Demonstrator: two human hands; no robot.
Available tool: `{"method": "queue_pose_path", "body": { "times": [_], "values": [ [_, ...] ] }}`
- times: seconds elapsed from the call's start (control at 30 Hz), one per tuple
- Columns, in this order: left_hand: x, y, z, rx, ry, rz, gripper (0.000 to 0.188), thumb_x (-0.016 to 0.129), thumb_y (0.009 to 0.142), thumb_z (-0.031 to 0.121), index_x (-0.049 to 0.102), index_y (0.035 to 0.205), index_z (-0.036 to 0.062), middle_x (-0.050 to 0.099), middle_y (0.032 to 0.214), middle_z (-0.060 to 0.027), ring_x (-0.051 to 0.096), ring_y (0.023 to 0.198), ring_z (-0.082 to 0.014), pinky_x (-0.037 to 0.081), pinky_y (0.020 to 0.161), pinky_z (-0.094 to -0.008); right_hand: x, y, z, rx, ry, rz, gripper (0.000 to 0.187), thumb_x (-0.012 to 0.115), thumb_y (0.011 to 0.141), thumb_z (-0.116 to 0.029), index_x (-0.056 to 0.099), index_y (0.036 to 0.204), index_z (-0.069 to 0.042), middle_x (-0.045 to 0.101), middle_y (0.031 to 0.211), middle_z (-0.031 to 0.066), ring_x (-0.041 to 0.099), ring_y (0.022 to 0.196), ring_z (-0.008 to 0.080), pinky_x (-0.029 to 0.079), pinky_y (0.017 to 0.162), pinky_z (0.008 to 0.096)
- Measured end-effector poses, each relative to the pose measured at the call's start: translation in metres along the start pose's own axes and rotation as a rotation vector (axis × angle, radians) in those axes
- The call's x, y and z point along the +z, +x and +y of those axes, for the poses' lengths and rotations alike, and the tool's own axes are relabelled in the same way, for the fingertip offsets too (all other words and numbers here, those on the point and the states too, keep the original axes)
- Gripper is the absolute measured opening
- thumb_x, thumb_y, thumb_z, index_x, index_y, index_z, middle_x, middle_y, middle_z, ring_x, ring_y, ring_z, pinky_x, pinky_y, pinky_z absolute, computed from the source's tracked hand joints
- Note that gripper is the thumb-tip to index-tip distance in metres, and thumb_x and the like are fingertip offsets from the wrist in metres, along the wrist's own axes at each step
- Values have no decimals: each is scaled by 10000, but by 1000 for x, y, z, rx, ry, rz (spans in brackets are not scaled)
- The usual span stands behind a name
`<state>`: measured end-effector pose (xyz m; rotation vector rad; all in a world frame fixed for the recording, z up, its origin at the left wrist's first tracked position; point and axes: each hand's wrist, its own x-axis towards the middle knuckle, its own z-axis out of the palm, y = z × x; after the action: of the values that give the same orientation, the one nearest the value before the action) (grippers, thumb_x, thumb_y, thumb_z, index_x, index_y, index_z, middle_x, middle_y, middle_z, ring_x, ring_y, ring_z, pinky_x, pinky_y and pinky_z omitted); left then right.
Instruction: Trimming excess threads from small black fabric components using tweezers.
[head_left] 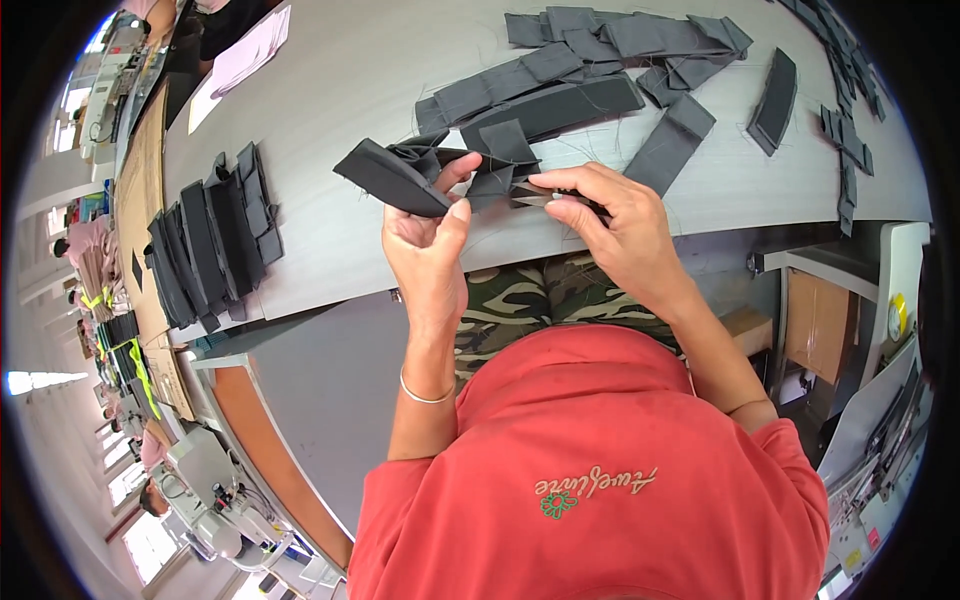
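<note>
My left hand (428, 238) is closed on a dark grey sewn fabric piece (392, 180), raised over the near edge of the table. The piece is folded, with flaps reaching toward my right hand. In my right hand (628, 215) is a pair of thread snips (532, 194), their pointed metal blades beside the end of a flap. The fingers hide most of the snips' handle. Just beyond my hands lies a heap of similar dark fabric pieces (540, 75), with loose threads sticking out around them.
A row of stacked dark fabric pieces (205, 245) lies at the table's left. One separate strip (773, 102) and more pieces (845, 150) are to the right. Pink papers (250, 50) rest far left. A cardboard box (818, 325) stands under the table (330, 265).
</note>
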<state>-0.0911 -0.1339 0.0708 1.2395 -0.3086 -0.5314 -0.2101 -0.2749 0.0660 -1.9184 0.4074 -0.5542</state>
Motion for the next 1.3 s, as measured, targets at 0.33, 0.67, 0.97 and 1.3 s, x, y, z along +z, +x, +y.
{"method": "queue_pose_path", "body": {
  "times": [0.33,0.67,0.97,1.3],
  "values": [
    [6,-6,-1,88,56,0,418,611,775,-65,455,1152,25,607,1135,-205,561,1133,-232,404,913,-313,14,1,-2,-25,-152,66,111,618,855,-167,692,897,-95,680,822,42,634,680,232,476,587,323],
    [-1,-12,-5,152,74,-30,443,602,782,-25,428,1184,37,595,1171,-233,541,1179,-265,388,939,-339,13,0,-4,121,-40,-26,169,592,876,-224,691,914,-93,683,800,46,610,632,221,465,589,325],
    [-1,-15,-3,165,35,-18,394,605,746,-115,468,1100,-8,554,1137,-141,549,1184,-289,396,981,-359,16,-3,-1,148,43,-32,187,581,883,-229,692,946,-93,688,788,48,606,629,211,463,611,312],
    [-3,-18,-7,189,97,-14,446,607,726,-121,473,1139,-15,560,1160,-157,558,1165,-279,388,993,-364,12,-1,-11,124,-87,-25,152,604,863,-197,692,934,-95,689,828,48,643,693,229,480,621,334]
  ]
}}
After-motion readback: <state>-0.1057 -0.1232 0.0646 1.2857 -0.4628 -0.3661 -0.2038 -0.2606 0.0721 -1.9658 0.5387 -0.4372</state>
